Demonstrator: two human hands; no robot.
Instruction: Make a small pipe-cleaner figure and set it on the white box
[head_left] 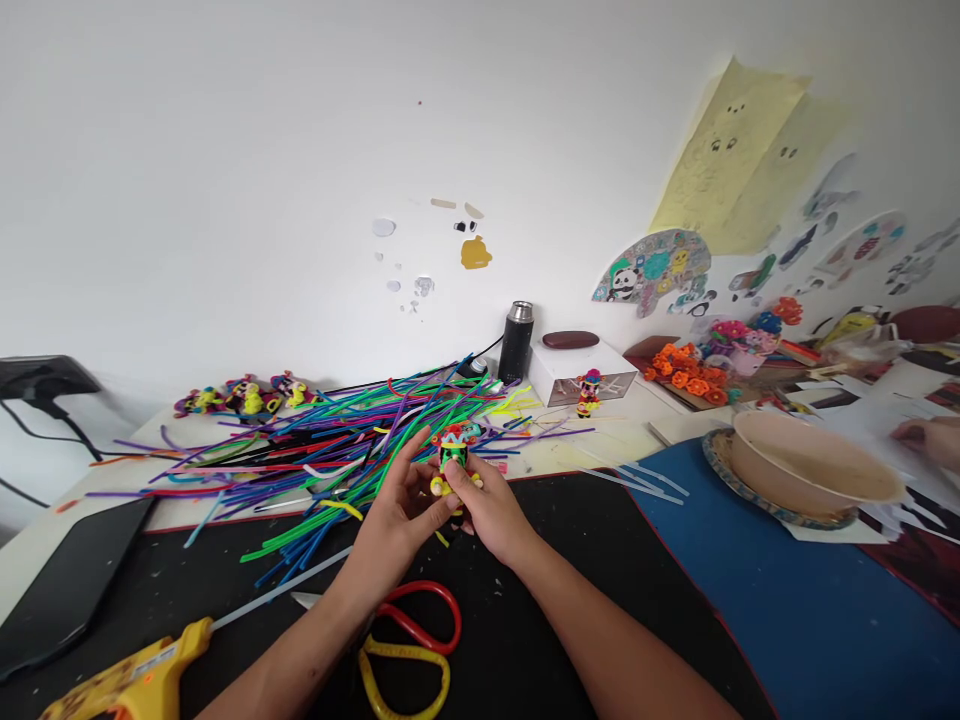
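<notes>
Both my hands hold a small colourful pipe-cleaner figure above the black mat. It stands upright, with a red and blue headdress, a green and black face and yellow parts below. My left hand is closed around its left side, thumb at the lower body. Pressing its front with the thumb, my right hand grips it from the right. My fingers hide its lower part. Behind my hands spreads a heap of loose pipe cleaners in many colours. Scissors with red and yellow handles lie below my wrists.
A yellow glue gun with a glue stick lies at front left, near a dark phone-like slab. A black thermos, a white box and a similar figure stand behind. At right are a bowl and another person's hand.
</notes>
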